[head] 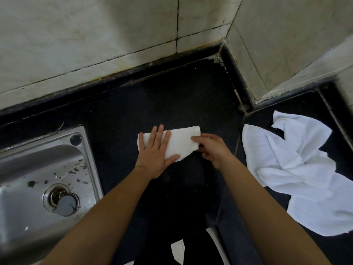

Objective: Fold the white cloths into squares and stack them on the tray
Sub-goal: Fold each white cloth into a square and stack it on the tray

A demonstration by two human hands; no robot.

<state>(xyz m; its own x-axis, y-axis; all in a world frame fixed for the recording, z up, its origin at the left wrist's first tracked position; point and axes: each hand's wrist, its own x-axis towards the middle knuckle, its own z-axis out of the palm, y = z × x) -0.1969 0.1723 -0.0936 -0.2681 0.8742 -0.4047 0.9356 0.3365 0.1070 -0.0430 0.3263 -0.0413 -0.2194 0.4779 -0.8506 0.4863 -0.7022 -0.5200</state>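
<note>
two hands are recorded on one folded cloth (184,142), which lies flat on the black counter (172,96) near the centre of view. the cloth is folded to a narrow strip, its long axis running from 9 to 3 o'clock, the 3 o'clock end tilted slightly toward 2.

left hand (154,153): laid flat on the strip's 9 o'clock half, fingers straight and spread, pointed toward 12 o'clock. nothing is gripped; the fabric is pressed down.

right hand (212,150): fingers curled at the strip's 3 o'clock end, index finger laid on top of the fabric, thumb tucked at the lower edge. that end is pinched.

a crumpled pile of white cloths (294,169) is noted at 3 to 4 o'clock of the strip, apart from it, on the same counter beyond a seam.

a steel sink (38,165) is set into the counter at 8 o'clock; dark flecks are seen on its basin, and a round plug (65,206) sits off-centre over the drain.

a stained tiled wall (95,44) is seen at 12 o'clock, with a corner jutting forward at 2 o'clock.
</note>
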